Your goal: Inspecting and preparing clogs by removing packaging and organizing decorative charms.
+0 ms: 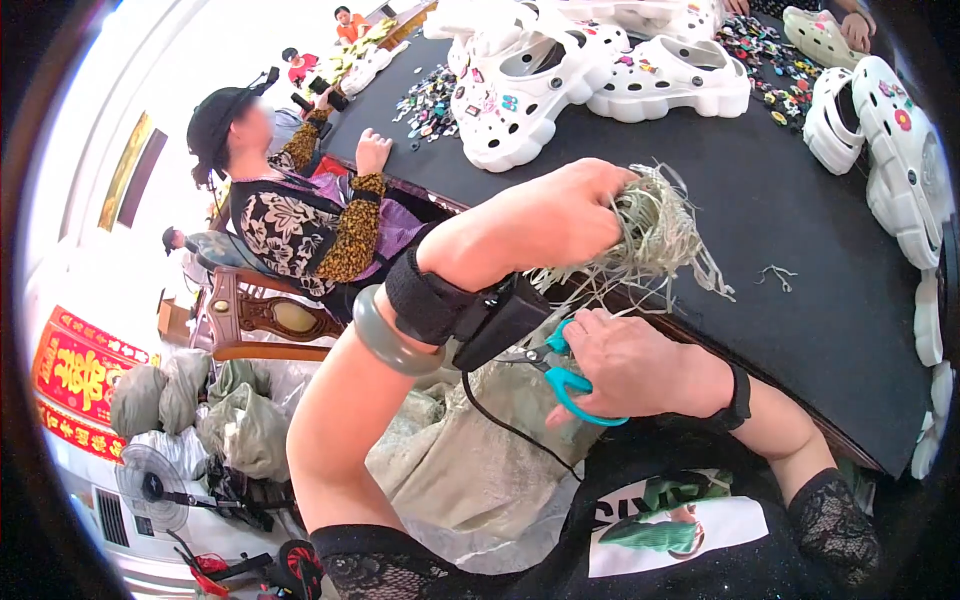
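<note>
My left hand [545,220] is closed on a tangled bunch of pale green-grey plastic strands [655,225] above the near edge of the table. Loose ends hang from the bunch on several sides. Lower and nearer my body, my right hand [640,365] grips a pair of scissors [568,385] by its teal handles. The scissor blades point left, partly hidden by a black device strapped to my left wrist. Beneath both hands lies a large pale woven sack [470,465], creased and slack.
White clogs [530,100] with colourful charms stand on the black table [800,330], and more line its right side. Small charms [435,100] lie in heaps. A few strand scraps [778,277] rest nearby. To my left sit a person [290,210], a wooden chair [265,310] and stuffed sacks [245,430].
</note>
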Action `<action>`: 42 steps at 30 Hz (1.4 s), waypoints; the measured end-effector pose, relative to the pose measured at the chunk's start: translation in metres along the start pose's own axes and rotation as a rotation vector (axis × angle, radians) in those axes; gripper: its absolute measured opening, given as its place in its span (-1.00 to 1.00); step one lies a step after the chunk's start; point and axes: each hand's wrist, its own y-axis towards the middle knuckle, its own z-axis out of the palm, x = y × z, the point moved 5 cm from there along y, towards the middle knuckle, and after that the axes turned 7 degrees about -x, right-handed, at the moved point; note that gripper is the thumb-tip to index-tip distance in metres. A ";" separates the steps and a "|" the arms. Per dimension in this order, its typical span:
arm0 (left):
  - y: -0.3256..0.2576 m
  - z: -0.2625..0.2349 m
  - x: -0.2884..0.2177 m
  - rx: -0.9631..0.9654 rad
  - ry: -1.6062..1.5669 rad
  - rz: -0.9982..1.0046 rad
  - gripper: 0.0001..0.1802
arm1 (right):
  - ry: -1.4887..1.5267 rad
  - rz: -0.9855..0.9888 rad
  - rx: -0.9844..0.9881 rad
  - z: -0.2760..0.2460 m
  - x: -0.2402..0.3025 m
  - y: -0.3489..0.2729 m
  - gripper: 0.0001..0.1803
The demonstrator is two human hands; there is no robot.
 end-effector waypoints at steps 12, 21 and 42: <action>-0.003 -0.027 0.030 -0.189 -0.014 -0.015 -0.64 | 0.117 0.301 0.101 -0.010 -0.024 -0.021 -0.52; -0.016 -0.053 0.061 -0.296 0.392 0.138 -0.65 | 0.320 0.246 0.220 -0.034 -0.023 -0.072 -0.28; -0.014 -0.052 0.020 -0.324 -0.916 0.025 -0.95 | 0.138 0.448 0.414 0.009 -0.060 -0.074 -0.19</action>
